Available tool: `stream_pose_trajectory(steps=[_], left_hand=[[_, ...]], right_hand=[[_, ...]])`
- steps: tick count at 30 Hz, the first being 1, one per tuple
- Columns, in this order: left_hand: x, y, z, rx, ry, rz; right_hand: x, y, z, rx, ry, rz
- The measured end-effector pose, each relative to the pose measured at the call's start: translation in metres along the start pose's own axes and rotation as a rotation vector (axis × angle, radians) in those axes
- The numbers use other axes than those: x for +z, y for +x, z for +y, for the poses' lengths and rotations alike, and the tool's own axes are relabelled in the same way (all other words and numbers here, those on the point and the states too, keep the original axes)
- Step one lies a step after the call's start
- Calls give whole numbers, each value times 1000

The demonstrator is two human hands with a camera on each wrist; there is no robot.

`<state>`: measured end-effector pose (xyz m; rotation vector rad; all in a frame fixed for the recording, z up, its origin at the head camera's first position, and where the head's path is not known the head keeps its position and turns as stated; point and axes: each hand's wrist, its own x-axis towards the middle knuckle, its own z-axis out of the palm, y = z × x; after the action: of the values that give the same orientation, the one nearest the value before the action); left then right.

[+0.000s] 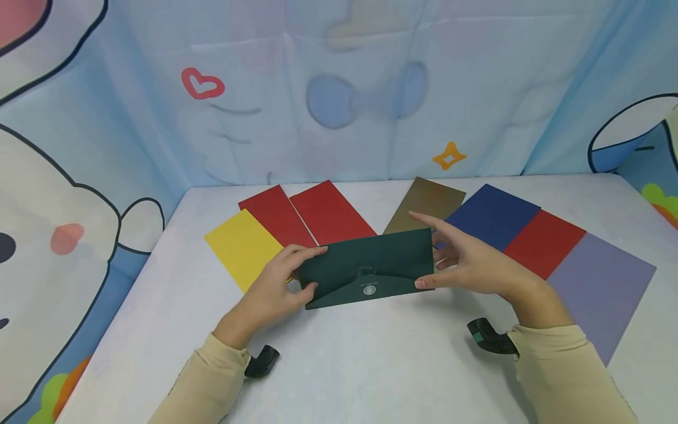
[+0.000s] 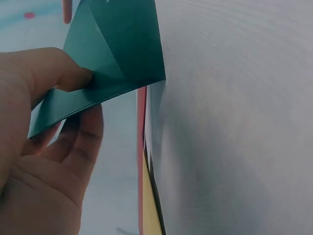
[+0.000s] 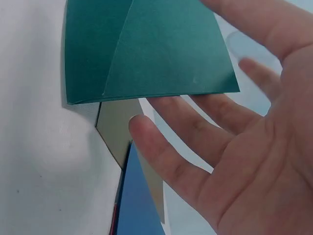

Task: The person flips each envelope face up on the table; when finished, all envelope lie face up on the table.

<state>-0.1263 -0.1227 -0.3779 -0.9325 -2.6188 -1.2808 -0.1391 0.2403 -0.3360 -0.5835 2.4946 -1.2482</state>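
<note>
A dark green paper envelope (image 1: 371, 259) is held above the table, its pointed flap along the lower side with a small pale round emblem (image 1: 369, 290). My left hand (image 1: 278, 282) pinches its left end, thumb in front and fingers behind, as the left wrist view also shows. At the other end, my right hand (image 1: 466, 259) holds the lower corner with the thumb on the face. Some right fingers reach behind the envelope's edge (image 3: 156, 95), while the index finger sticks out loosely in the head view. The envelope's back is hidden.
Behind it on the white table (image 1: 339, 365) lie a yellow piece (image 1: 241, 244), two red pieces (image 1: 278, 215), a brown-gold one (image 1: 426, 206), and overlapping blue (image 1: 492, 215), red (image 1: 545, 241) and lavender (image 1: 601, 288) ones. A printed curtain (image 1: 360, 147) hangs beyond.
</note>
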Motion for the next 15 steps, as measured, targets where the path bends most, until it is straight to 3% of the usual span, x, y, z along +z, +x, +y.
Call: stream_pose_trajectory(steps=[6,15], left_hand=[[1,-1,2,-73,-26,-39],[2,-1,4,-168,42,-87]], right_hand=[[2,4,1,-37,75,-75],[9,10,7,-61,7,-43]])
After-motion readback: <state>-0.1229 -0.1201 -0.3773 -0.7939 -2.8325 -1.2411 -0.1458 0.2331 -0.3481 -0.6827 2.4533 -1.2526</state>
